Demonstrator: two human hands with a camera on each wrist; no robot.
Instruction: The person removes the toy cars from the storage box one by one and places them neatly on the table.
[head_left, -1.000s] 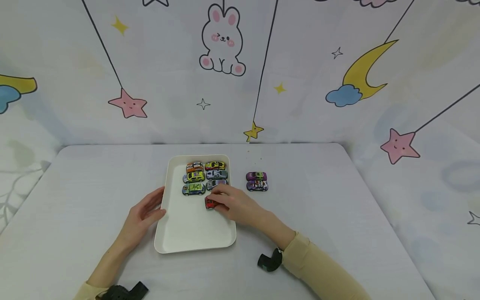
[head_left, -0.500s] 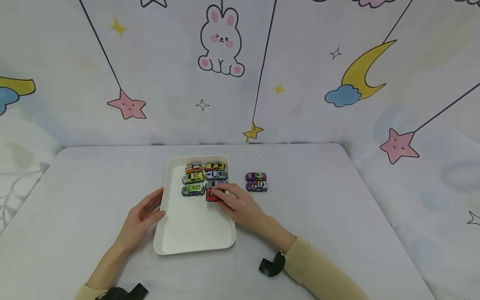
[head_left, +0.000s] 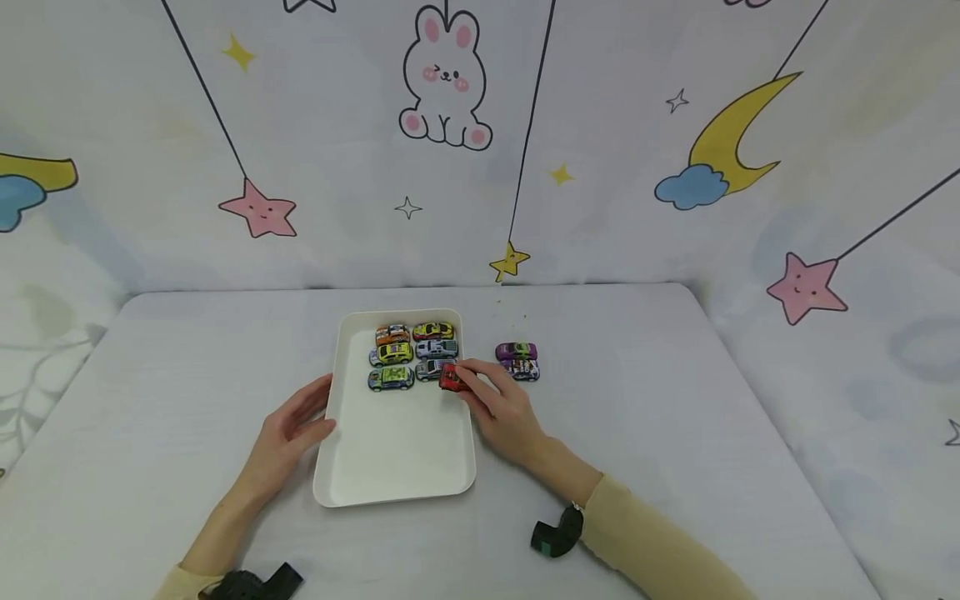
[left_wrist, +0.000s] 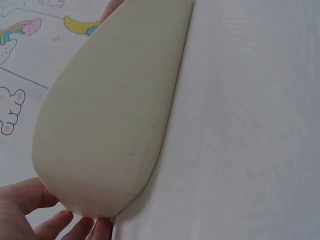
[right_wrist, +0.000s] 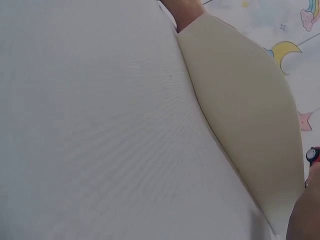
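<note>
My right hand pinches a small red toy car above the right rim of the white tray. In the right wrist view, a wheel and a bit of red of the toy car show at the right edge, beside the blurred hand. My left hand holds the tray's left side, thumb at the rim; the left wrist view shows its fingers against the tray's end wall. Several toy cars stand in two columns at the tray's far end, among them a green one and a grey one close to the red car.
Right of the tray, a purple toy car and a dark patterned toy car stand side by side on the white-covered table. A cloth printed with a rabbit and stars hangs behind the table.
My right hand has moved the red car away from me, then to the right, from over the tray's inside to its right rim. My left hand stays at the tray's left side.
</note>
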